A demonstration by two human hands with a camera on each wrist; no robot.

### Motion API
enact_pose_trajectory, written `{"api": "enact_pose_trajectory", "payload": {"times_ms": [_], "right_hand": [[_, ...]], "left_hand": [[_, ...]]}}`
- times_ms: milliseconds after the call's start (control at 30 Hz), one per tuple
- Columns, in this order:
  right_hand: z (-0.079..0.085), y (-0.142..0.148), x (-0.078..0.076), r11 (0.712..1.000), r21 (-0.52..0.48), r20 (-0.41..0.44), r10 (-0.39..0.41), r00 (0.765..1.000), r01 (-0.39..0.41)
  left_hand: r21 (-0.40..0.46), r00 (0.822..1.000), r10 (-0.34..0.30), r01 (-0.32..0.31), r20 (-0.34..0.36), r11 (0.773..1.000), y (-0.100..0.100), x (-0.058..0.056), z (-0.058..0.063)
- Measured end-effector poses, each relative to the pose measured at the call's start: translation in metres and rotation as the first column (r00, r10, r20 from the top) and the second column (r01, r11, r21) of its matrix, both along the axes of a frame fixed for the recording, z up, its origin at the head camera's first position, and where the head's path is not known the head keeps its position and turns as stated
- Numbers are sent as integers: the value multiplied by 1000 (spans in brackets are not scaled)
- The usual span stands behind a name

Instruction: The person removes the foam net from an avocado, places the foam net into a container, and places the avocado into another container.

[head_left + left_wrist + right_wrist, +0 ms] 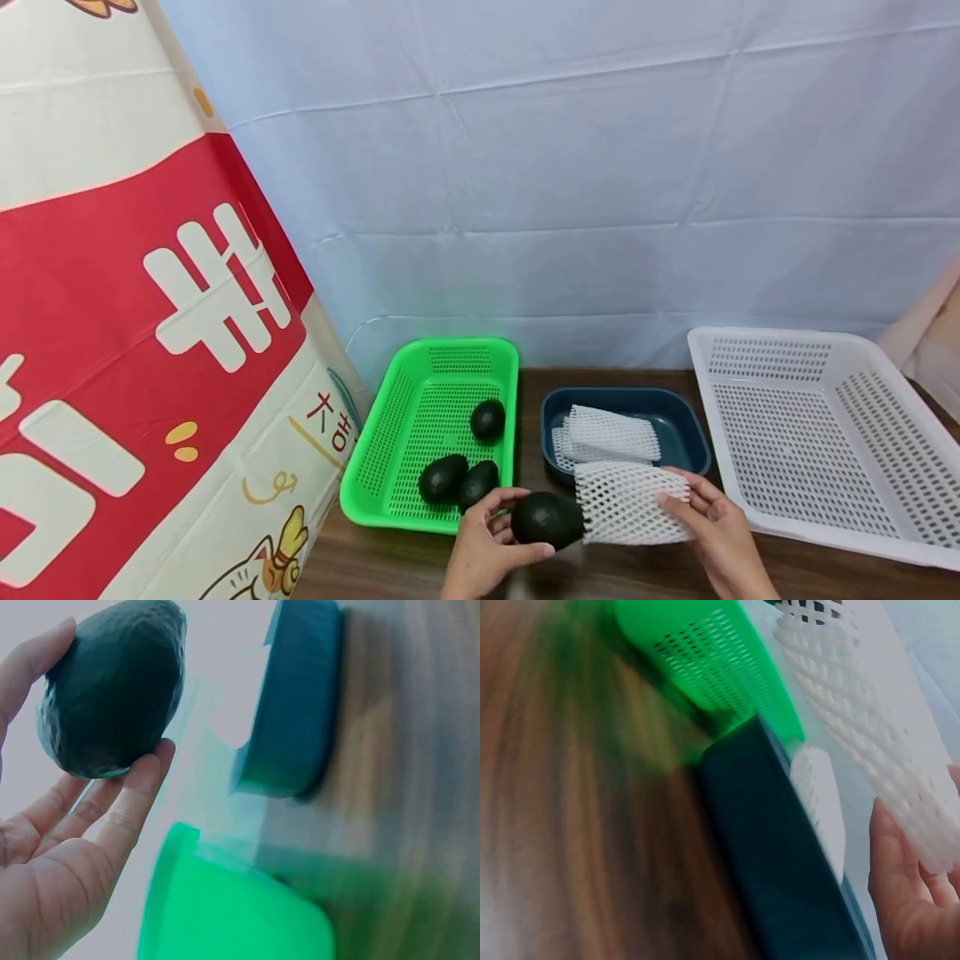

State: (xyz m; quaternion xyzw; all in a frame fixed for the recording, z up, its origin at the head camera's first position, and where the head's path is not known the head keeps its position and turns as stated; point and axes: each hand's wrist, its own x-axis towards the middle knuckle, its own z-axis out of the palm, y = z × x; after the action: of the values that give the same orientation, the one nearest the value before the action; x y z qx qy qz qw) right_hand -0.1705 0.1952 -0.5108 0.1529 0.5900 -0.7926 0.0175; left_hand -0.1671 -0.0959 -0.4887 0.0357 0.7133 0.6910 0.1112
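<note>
My left hand [486, 542] grips a dark green avocado [546, 521] by its round end, thumb on one side and fingers on the other. My right hand [716, 529] pinches the far end of a white foam net sleeve [633, 504]. The avocado's narrow tip is at the sleeve's mouth, and in the right wrist view dark shows through the mesh [814, 610] there. Seen from the left wrist, the avocado [116, 686] rests between thumb and fingertips. Behind both hands, more foam net sleeves [611, 435] lie in a dark blue tray [678, 425].
On the left stands a green basket [352, 492] holding several avocados [487, 419]. A white basket [787, 525] stands on the right. All are on a brown wooden table [390, 558], with a pale cloth [562, 208] hanging behind and a printed cloth [150, 292] at the left.
</note>
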Motion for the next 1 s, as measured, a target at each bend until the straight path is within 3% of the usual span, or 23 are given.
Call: {"api": "enact_pose_trajectory", "payload": {"times_ms": [167,267,433,600,633,800,867,933,1000], "right_hand": [[7,-2,-9,995,-96,-109,-46,993,35],[9,-4,-15,991,-123,-154,-76,985,57],[14,-6,-27,987,-111,-157,-130,979,113],[12,-6,-40,982,-93,-173,-178,969,164],[5,-4,-45,979,-123,-208,-185,960,162],[-15,0,-60,981,-66,-285,-193,939,182],[-21,1,-67,983,8,-278,-173,945,182],[-39,8,-79,986,-2,-307,-160,938,167],[-55,14,-90,985,59,-289,-140,947,164]], "left_hand": [[26,995,77,-76,-67,997,-8,-6,12],[31,981,144,-141,-133,990,-13,-11,16],[57,945,249,-242,-214,969,-25,-21,22],[58,926,289,-284,-244,957,-42,-30,32],[56,925,291,-286,-245,957,-45,-32,34],[49,925,275,-272,-261,961,-60,-45,41],[47,924,268,-265,-273,963,-66,-49,43],[46,922,266,-263,-283,964,-69,-53,47],[49,919,267,-265,-290,963,-72,-57,50]]}}
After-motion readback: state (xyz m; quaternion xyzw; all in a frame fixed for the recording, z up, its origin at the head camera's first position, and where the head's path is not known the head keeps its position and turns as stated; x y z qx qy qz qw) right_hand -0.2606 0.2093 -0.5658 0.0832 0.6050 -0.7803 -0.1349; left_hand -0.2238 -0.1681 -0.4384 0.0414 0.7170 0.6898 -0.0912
